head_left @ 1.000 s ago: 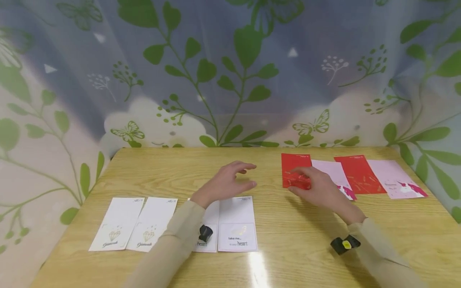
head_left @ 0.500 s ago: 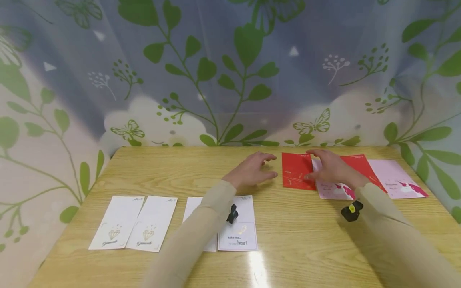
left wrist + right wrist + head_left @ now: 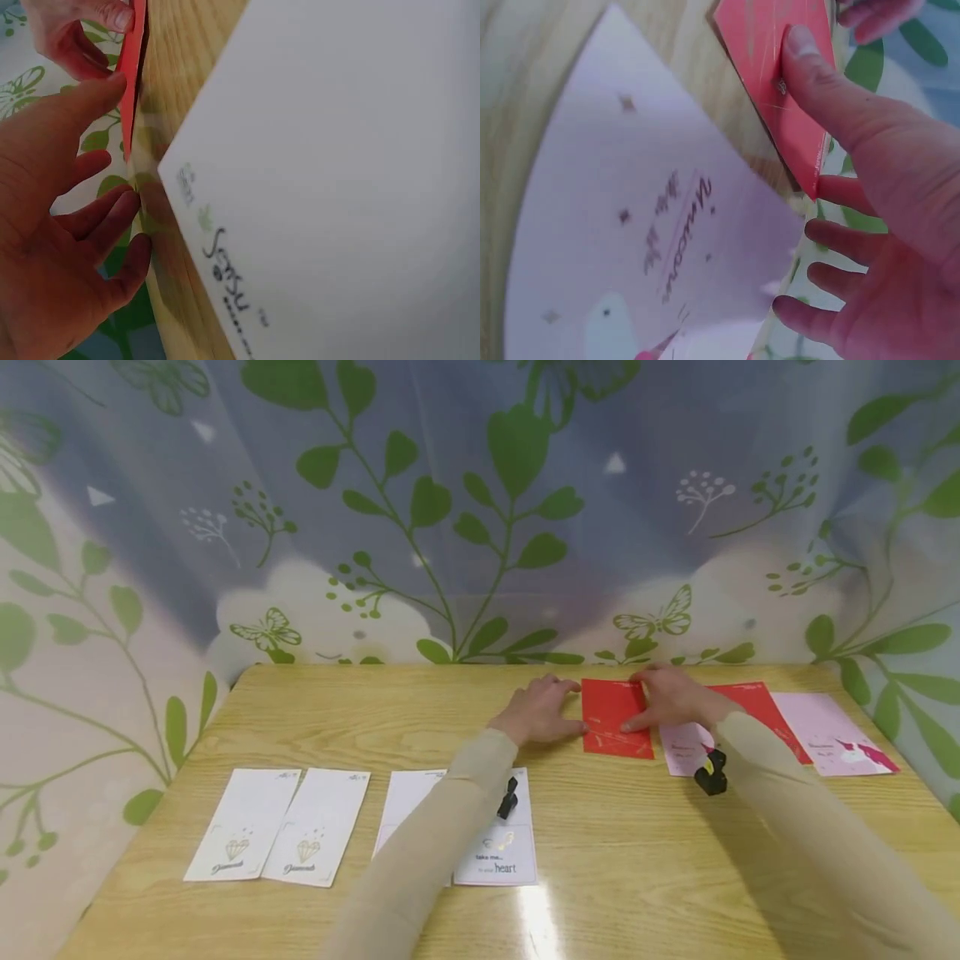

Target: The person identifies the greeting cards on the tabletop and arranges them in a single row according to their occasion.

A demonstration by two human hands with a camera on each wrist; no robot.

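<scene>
In the head view a red card [image 3: 613, 739] lies flat near the table's far edge, between both hands. My left hand [image 3: 538, 712] is at its left side, with the thumb at the card's edge and the other fingers loosely bent. The right hand [image 3: 675, 695] reaches over its right side. In the right wrist view that thumb [image 3: 810, 64] rests on the red card, and the forefinger is by a corner. Beneath the right hand and wrist is a pink unicorn card [image 3: 681, 747], partly covered.
Farther right lie another red card [image 3: 761, 706] and a second pink unicorn card [image 3: 825, 735]. Two white diamond cards [image 3: 240, 818] [image 3: 318, 818] lie at the left. Two white heart cards [image 3: 405, 789] [image 3: 495, 864] lie partly under the left sleeve. A patterned curtain [image 3: 480, 527] hangs behind the table [image 3: 600, 877].
My left hand has moved right to the red card's left edge. The right hand has shifted from over this card to its right side. The card has slid slightly left.
</scene>
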